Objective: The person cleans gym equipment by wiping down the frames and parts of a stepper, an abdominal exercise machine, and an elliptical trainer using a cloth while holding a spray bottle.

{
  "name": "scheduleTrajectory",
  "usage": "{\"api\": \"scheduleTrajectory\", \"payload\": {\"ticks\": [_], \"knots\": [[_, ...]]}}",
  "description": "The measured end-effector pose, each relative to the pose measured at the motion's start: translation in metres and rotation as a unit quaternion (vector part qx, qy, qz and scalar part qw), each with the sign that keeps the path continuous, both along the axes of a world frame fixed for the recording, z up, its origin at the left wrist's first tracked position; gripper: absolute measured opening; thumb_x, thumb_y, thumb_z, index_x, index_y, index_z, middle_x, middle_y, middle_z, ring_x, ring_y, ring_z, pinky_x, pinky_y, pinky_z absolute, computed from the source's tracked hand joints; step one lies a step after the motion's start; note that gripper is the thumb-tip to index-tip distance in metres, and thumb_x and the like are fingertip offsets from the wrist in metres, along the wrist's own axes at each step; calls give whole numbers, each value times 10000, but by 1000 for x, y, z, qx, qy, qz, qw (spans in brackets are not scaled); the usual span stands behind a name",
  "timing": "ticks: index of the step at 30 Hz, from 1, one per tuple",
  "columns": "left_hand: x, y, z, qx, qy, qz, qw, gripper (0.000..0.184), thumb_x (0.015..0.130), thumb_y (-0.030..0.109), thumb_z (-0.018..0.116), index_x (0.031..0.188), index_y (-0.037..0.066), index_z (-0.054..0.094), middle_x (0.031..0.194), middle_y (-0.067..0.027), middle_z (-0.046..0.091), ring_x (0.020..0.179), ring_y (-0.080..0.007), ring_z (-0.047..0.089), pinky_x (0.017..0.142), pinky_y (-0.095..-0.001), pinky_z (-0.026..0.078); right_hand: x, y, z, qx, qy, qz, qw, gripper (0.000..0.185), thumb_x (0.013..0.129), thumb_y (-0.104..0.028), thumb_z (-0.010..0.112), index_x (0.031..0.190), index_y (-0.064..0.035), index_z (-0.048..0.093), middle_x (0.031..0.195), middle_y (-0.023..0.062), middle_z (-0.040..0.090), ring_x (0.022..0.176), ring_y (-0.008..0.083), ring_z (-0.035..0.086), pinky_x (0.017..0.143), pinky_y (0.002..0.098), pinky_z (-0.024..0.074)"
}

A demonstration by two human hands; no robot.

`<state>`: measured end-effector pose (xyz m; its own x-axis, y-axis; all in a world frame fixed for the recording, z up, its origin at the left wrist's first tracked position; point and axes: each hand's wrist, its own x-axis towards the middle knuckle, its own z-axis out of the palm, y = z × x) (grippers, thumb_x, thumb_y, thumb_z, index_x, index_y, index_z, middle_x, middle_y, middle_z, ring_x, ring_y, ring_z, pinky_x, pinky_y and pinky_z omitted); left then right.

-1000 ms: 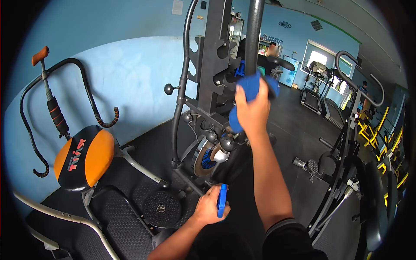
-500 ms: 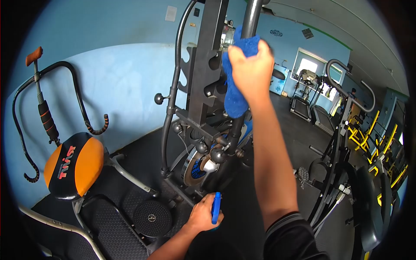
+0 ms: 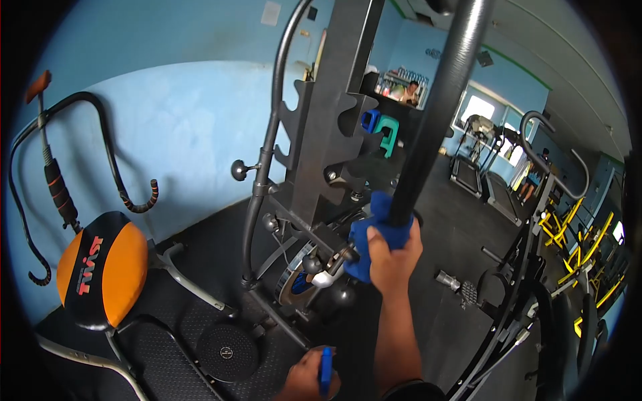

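Note:
My right hand (image 3: 397, 266) is closed around a blue cloth (image 3: 362, 248), pressing it against the lower part of a slanted black metal tube (image 3: 441, 100). This tube belongs to a gym machine with a notched black upright (image 3: 331, 120). Low in the view, my left hand (image 3: 304, 375) grips what looks like a blue spray bottle (image 3: 326, 369); only its narrow blue top shows, the rest being hidden by the hand and the dark background. Round black knobs (image 3: 312, 264) lie left of the cloth.
To the left stands a twist machine with an orange-and-black seat (image 3: 103, 271). A round black disc (image 3: 227, 351) lies below it. Black equipment with curved handles (image 3: 535, 120) rises at right. Treadmills (image 3: 468, 170), a green stool (image 3: 388, 134) and two people are farther back.
My right hand has slid down the tube with the cloth. My left hand, still holding the spray bottle, sits lower in view. The camera view has shifted, revealing the stools and counter.

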<state>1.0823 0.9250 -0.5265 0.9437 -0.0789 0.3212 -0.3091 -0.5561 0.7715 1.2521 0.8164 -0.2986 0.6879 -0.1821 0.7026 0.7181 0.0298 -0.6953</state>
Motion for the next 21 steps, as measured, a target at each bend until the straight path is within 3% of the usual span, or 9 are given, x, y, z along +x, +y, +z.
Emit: {"api": "scheduleTrajectory", "payload": {"ticks": [1,4,7,10,13,15,16,18,21], "knots": [[-2,-6,-70,83,-111,46,989,673,814,284,701,1362,-20,454,1375,-246,502,1172,-427,544,962,-497,450,-1,-2,0,-4,-5,-20,1000,386,782,10,696,1145,6,567,959,19,642,824,74,596,747,238,498],[-10,1,-82,44,22,100,994,663,842,310,667,1362,-34,439,1277,-285,545,1108,-471,554,904,-500,460,0,-11,-14,-25,74,-38,996,453,725,-39,744,1140,6,567,973,55,654,871,109,612,814,282,506],[-13,-2,6,-103,63,103,987,675,838,275,674,1376,-38,414,1217,-292,567,1084,-477,562,910,-499,459,-9,-17,-1,-134,65,-94,984,420,737,-79,756,1106,4,574,930,86,675,880,141,642,825,307,513],[-39,7,107,-287,150,126,938,697,832,223,686,1397,-43,377,1127,-304,599,1047,-486,573,919,-497,457,-21,-14,13,-105,167,-38,980,367,759,-98,769,1057,-11,573,919,101,693,873,122,663,793,276,515],[-50,24,220,-220,103,129,961,652,797,213,689,1345,-15,420,1100,-269,613,989,-449,598,871,-475,478,-35,-15,54,-86,190,19,978,365,765,-95,759,1069,-10,575,920,93,692,886,130,661,786,293,518],[-45,38,304,-148,50,124,980,608,761,202,693,1292,14,464,1074,-235,628,931,-412,624,823,-452,500,-45,-7,104,-231,172,-21,957,381,765,-79,747,1100,-4,579,911,80,674,888,130,647,782,312,517],[-42,43,344,-111,25,117,987,587,744,197,695,1266,28,486,1061,-218,635,902,-394,637,800,-441,510,-50,4,137,-216,173,-18,961,381,765,-79,747,1100,-4,579,911,80,674,888,130,647,782,312,517],[-44,55,413,-37,-16,96,995,548,709,187,699,1213,57,529,1034,-184,650,844,-358,663,752,-419,531,-60,27,209,-36,180,50,982,416,758,-65,741,1133,2,574,919,85,649,884,134,627,780,327,512],[-41,73,488,-16,27,78,996,524,697,190,701,1178,54,545,1025,-162,656,823,-353,672,745,-423,539,-69,30,334,66,175,55,981,446,766,-27,721,1171,23,540,1005,78,634,898,149,614,803,316,504]]}}
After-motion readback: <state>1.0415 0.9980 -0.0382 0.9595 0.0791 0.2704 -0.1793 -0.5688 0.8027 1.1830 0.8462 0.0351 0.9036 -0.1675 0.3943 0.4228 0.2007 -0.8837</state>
